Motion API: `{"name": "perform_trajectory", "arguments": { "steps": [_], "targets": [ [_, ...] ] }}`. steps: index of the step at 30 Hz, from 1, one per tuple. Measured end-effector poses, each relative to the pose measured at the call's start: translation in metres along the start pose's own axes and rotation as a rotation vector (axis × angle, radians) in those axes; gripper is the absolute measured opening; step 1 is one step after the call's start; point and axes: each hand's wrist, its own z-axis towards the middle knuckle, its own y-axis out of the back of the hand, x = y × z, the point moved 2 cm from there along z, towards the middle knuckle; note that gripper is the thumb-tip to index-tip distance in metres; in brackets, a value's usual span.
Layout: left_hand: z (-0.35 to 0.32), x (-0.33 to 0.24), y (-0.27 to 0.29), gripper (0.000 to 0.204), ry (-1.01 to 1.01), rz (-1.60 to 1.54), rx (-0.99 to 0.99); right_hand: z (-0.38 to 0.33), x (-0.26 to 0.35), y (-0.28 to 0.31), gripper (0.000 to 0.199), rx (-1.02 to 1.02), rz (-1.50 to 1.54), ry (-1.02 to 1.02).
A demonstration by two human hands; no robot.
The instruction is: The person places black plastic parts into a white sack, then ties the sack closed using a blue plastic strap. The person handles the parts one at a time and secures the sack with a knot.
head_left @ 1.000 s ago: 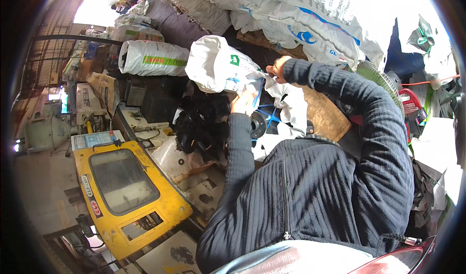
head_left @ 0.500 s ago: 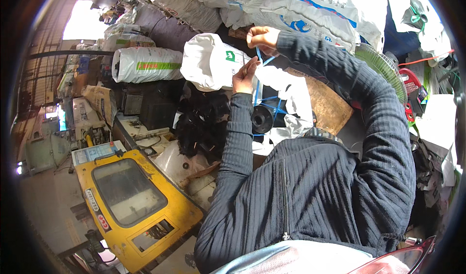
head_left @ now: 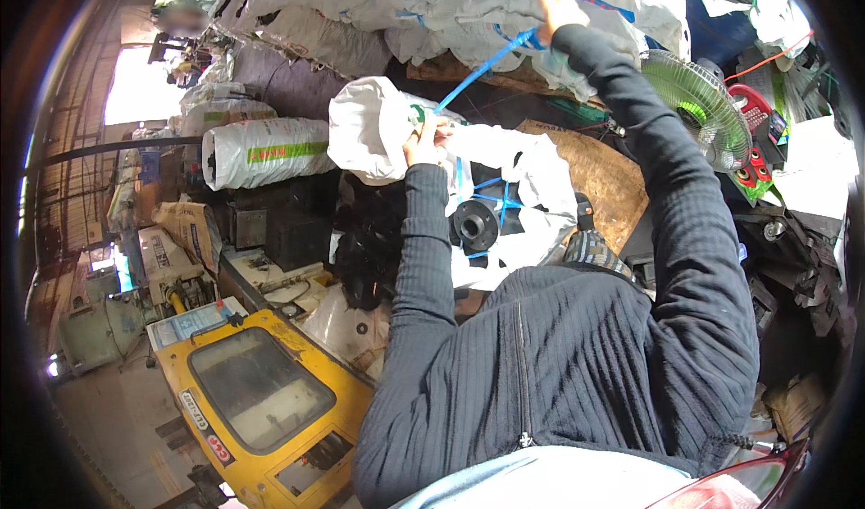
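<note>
left hand (head_left: 425,140): closed in a pinch on the low end of a thin blue plastic strap (head_left: 482,69), pressed against the gathered neck of a white woven plastic sack (head_left: 378,135)
right hand (head_left: 557,6): raised high and to the right, fingers curled around the strap's upper end, just in front of the stacked white sacks with blue print (head_left: 450,4)
strap axis: one taut diagonal line, low-left at the sack's neck to high-right at the raised hand (the stretch between the two hands hangs free of everything else)
sack position: straight ahead of the chest, at the end of the left forearm — the left hand touches it, the right is well apart from it
nearer hand: the left, by far
below the sack: more blue strap crossed over white sacking beside a round black metal flange (head_left: 475,225)
to the right: a green wire-guard fan (head_left: 703,104), near the right elbow but not touching it
lower left: a yellow machine housing with a window (head_left: 261,401), well apart from both hands
</note>
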Motion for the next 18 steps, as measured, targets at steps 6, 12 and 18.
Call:
{"name": "perform_trajectory", "arguments": {
  "steps": [6,12,18],
  "targets": [
    [-0.051,0.049,-0.033,0.012,-0.435,0.302,0.177,-0.033,0.1,-0.021,0.048,0.927,0.487,0.419],
    [-0.092,0.061,-0.019,0.011,-0.331,0.281,0.078,-0.14,0.158,-0.173,0.042,1.086,0.465,0.483],
    [-0.172,0.093,0.012,0.014,-0.099,0.298,-0.011,-0.186,0.165,-0.154,0.035,1.078,0.129,0.689]
  ]
}}
